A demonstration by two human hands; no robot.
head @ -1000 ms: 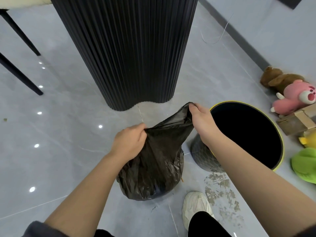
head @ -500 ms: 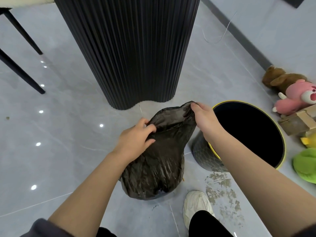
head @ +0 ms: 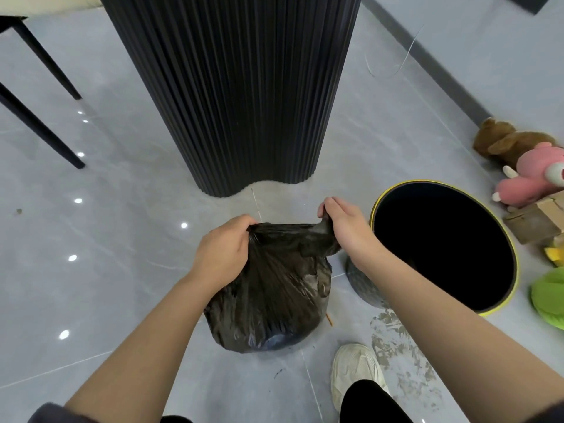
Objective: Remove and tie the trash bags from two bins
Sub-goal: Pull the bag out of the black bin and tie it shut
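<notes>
Grey floor [head: 122, 270]: fluted column [head: 244, 87] behind bag [head: 274, 285], bin [head: 442, 248] beside

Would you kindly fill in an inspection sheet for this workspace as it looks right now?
Surface: grey tiled floor, dirty patch near the shoe.
Job's things: black trash bag on the floor, untied; bin beside it, yellow-rimmed, unlined.
Clutter: plush toys, cardboard box, green item.
Grippers: left hand and right hand grip the bag's mouth.
Cables: thin wire by the wall.
Surroundings: black ribbed column, chair legs.
</notes>
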